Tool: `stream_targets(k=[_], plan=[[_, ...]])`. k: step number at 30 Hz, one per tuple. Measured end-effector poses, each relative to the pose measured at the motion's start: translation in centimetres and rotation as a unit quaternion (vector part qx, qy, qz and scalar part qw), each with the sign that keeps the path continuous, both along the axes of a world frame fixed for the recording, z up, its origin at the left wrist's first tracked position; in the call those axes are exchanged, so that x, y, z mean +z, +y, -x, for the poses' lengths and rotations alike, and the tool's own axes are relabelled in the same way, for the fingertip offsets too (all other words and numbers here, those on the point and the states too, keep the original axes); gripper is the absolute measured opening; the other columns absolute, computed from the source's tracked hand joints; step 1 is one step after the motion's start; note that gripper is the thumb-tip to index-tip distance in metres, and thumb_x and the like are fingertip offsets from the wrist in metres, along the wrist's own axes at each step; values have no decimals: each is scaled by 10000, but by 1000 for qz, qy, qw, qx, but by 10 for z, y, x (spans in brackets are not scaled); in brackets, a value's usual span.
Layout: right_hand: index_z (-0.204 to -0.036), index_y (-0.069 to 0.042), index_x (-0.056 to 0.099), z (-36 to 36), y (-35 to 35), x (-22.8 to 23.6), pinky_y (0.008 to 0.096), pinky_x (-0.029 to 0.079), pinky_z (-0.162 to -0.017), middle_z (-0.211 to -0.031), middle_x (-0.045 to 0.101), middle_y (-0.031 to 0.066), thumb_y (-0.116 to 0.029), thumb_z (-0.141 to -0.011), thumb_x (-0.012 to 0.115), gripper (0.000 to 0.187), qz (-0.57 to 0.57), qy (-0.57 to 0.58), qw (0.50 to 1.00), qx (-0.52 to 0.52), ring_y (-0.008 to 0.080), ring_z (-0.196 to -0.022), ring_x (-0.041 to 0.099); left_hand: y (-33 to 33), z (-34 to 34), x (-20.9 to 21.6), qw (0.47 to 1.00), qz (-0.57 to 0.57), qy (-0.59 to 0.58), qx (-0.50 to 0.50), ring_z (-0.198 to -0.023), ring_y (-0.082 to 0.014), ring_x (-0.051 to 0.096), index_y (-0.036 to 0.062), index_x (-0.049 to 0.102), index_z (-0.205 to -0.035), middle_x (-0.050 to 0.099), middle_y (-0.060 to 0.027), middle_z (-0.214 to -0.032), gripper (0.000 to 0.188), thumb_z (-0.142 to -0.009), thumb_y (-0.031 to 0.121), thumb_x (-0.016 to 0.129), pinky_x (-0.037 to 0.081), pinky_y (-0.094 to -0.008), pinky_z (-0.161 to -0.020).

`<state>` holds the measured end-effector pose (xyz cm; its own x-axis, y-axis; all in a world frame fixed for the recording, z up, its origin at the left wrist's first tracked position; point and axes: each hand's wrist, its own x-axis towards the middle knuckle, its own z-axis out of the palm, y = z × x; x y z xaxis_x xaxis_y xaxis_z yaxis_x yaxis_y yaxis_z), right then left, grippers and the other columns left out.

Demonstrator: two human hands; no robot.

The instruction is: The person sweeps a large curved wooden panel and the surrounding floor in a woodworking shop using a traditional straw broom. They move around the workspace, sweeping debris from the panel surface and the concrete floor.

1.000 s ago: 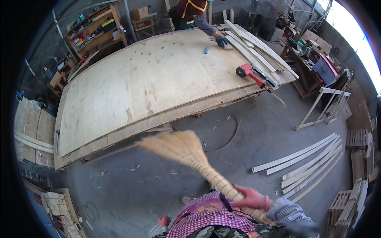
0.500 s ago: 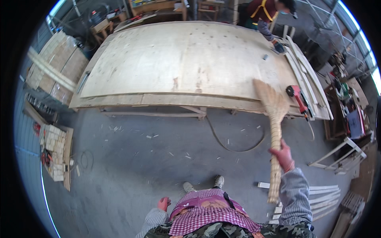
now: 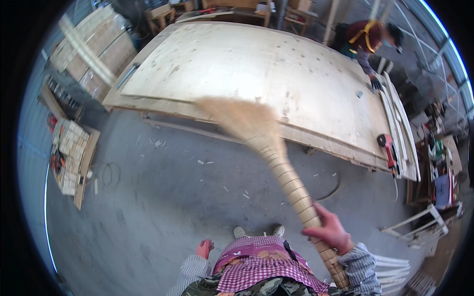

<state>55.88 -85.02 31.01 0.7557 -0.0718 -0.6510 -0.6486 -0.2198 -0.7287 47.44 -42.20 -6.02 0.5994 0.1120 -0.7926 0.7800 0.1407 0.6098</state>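
Observation:
My right hand (image 3: 332, 230), pink-gloved, is wrapped around the bound handle of a straw broom (image 3: 294, 185). The broom slants up and to the left, its flared bristles (image 3: 242, 116) blurred over the near edge of a large pale plywood sheet (image 3: 212, 64). Whether the bristles touch the wood I cannot tell. Low beside my apron hangs my left hand (image 3: 205, 248), its fingers curled in with nothing seen in them. The sheet lies on a wide, low wooden table (image 3: 118, 102).
A person (image 3: 365, 39) bends over the table's far right corner, one dark-gloved hand near the wood strips (image 3: 397, 118). A red power tool (image 3: 387, 150) lies by them. Stacked wood blocks (image 3: 69, 148) stand left; white frames (image 3: 414, 227) are at right. Scraps dot the floor.
My right hand has swung the broom leftward, from upright at the sheet's right end to slanting across its near edge. The view has turned. My left hand stays low.

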Motion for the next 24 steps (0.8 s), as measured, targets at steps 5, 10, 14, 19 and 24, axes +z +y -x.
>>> stream_targets(k=[5, 10, 14, 19, 24], plan=[[-1430, -14, 288, -72, 5, -17, 264, 515, -502, -867, 552, 51, -20, -727, 707, 819, 40, -209, 974, -77, 131, -643, 565, 23, 6, 11, 999, -17, -21, 18, -880, -273, 650, -86, 547, -1126, 638, -201, -977, 464, -866, 298, 558, 543, -332, -760], [-1407, -20, 359, -118, 91, -86, 316, 452, -919, -1166, 608, 169, -224, -676, 776, 866, 201, -131, 945, 223, 229, -1041, 595, 65, 66, -30, 991, 15, 62, 119, -845, -263, 645, -75, 544, -1113, 630, -186, -961, 412, -868, 256, 553, 544, -337, -732], [-1415, 13, 329, -123, 155, -84, 278, 378, -1002, -1300, 525, 182, -232, -677, 798, 908, -11, -152, 959, 240, 219, -1166, 525, 122, 125, -73, 989, 88, 119, -24, -848, -250, 630, -41, 521, -1121, 606, -159, -956, 348, -863, 194, 527, 541, -338, -723], [-1425, 25, 296, -182, 173, -48, 261, 432, -936, -1259, 548, 156, -113, -683, 796, 905, -76, -154, 961, 215, 165, -1088, 546, 129, 133, -88, 990, 121, -19, 71, -868, -244, 631, -28, 516, -1123, 605, -156, -955, 344, -858, 192, 517, 537, -340, -715], [-1402, 43, 331, -231, 215, -73, 265, 476, -843, -1120, 581, 95, -113, -689, 791, 862, -65, -129, 969, 199, 149, -950, 568, 80, 81, -56, 972, 25, 54, 227, -827, -257, 649, -42, 547, -1126, 646, -177, -954, 389, -859, 241, 549, 539, -336, -711]])
